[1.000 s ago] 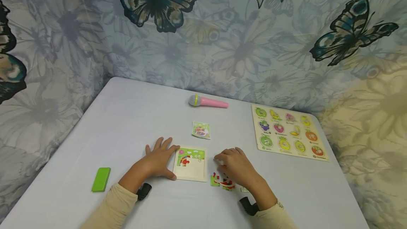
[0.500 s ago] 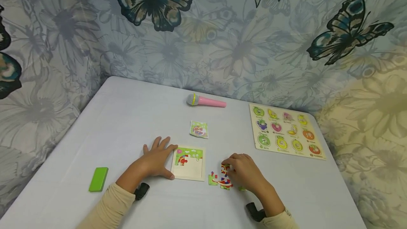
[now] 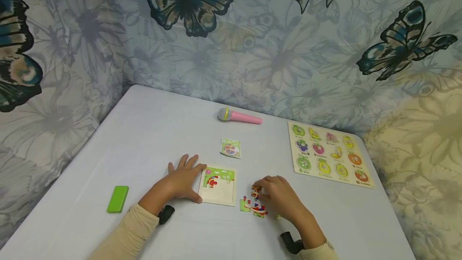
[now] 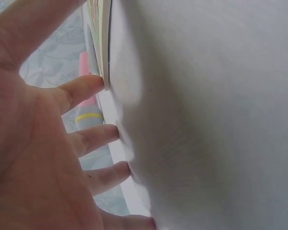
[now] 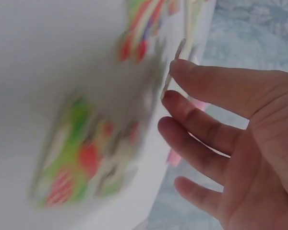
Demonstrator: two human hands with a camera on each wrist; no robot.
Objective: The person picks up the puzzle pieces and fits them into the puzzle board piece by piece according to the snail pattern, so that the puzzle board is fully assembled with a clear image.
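Observation:
A square wooden puzzle board (image 3: 219, 196) lies on the table, its upper part filled with pieces showing a green scene and a bit of red figure. Its lower part is bare wood. My left hand (image 3: 180, 181) is spread at the board's left side, with thumb and index finger touching its edge. To the right of the board, my right hand (image 3: 280, 196) pinches a colourful puzzle piece (image 3: 254, 191) between thumb and index finger. In the right wrist view that piece is edge-on, just off the tabletop. Several loose pieces (image 3: 259, 210) lie below this hand.
A small picture card (image 3: 230, 148) lies beyond the board, and a pink toy microphone (image 3: 245, 117) is near the far edge. At the back right is a fruit puzzle board (image 3: 331, 154). A green block (image 3: 117, 199) lies left. Patterned walls border the table.
My right hand has moved slightly right and nearer me, and a puzzle piece now shows between its fingertips. The left hand keeps its place at the board. The head view has shifted slightly.

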